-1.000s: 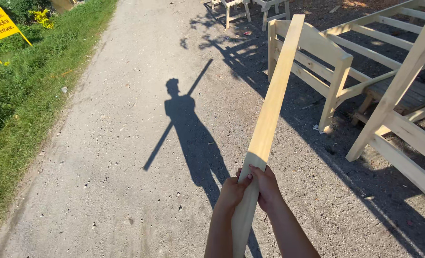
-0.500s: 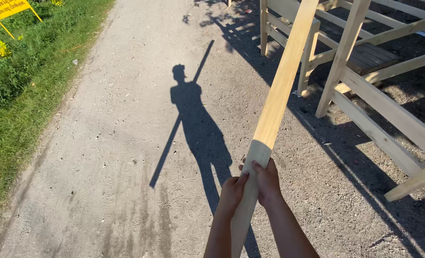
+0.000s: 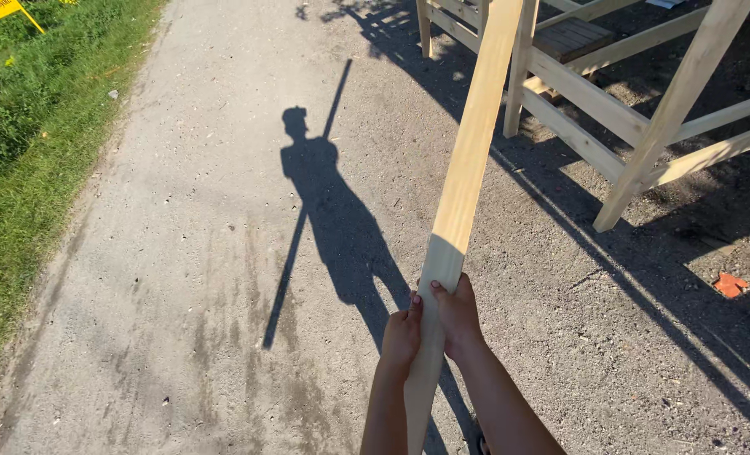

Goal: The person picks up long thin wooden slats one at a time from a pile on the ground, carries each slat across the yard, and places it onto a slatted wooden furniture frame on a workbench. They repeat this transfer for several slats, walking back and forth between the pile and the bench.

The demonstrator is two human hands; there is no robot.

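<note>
Sunlit grey gravel path (image 3: 206,253) underfoot; green grass verge (image 3: 29,152) far left; pale wooden frame structure (image 3: 611,109) ahead right, casting long shadows

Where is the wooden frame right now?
In the head view, the wooden frame stands upper right on the gravel path, just right of the plank.

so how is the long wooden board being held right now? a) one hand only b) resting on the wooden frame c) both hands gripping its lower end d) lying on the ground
c: the left hand and right hand both clasp the lower end of the board, which slants up off the gravel path.
</note>
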